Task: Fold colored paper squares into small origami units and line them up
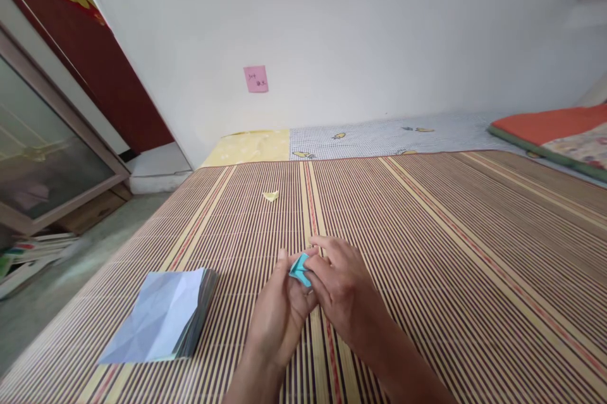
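Note:
A small piece of folded turquoise paper (300, 269) is held between my two hands, low in the middle of the head view. My left hand (283, 303) cradles it from the left, palm turned up, thumb upright at its left edge. From the right, the fingers of my right hand (337, 274) pinch the paper. Part of the paper is hidden behind those fingers. Beyond my hands lies a small folded yellow paper piece (271, 196). To the left sits a thick stack of square paper (159, 315), its top sheet pale blue and creased.
A striped bamboo mat (427, 277) spreads under everything. Behind it run a patterned cloth (360, 138) and a white wall with a pink note (256, 79). A folded orange quilt (545, 129) lies at far right. The mat's left edge drops to a floor.

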`<move>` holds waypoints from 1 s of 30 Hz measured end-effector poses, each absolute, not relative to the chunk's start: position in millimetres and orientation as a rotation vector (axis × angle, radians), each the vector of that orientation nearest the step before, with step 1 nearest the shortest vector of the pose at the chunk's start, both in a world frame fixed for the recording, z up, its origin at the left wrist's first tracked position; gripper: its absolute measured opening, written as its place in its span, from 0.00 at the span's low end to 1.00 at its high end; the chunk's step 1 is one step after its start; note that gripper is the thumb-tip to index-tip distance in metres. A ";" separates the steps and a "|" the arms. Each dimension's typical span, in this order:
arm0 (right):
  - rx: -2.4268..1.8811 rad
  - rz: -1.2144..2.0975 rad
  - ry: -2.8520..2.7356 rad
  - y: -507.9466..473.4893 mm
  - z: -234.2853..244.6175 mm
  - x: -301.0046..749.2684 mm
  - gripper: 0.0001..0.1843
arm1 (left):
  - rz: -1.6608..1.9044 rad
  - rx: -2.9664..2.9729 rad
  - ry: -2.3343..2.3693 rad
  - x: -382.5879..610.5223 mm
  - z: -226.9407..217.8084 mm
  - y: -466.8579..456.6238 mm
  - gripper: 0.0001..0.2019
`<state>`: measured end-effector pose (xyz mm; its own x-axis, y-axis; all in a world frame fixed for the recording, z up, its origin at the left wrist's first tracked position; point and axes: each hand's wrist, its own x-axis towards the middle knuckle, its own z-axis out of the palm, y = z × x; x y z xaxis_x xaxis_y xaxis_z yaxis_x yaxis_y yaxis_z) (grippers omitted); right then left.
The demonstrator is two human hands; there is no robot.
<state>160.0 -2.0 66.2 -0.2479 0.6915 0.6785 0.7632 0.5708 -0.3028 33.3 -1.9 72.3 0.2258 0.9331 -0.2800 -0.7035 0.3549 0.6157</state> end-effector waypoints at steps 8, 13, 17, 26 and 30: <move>-1.106 -0.018 -2.123 4.7 60.7 166.3 0.09 | 1.171 0.151 0.773 41.7 69.7 0.9 0.14; -1.049 0.016 -2.194 8.8 54.6 168.1 0.08 | 1.127 0.110 0.764 44.9 68.2 1.7 0.15; -1.032 0.098 -2.197 9.7 55.5 168.8 0.06 | 1.134 0.108 0.755 43.9 62.9 1.9 0.14; -0.933 0.480 -1.950 1.6 82.2 194.1 0.12 | 1.088 0.128 0.704 36.8 64.2 7.9 0.15; -0.971 0.378 -1.907 3.5 84.6 197.3 0.09 | 1.119 0.163 0.729 34.3 61.9 8.3 0.15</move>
<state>197.3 3.5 84.6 -0.2538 0.7578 0.6011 0.4712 0.6396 -0.6073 34.3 8.3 61.9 0.2345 0.8619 -0.4497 -0.7596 0.4511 0.4685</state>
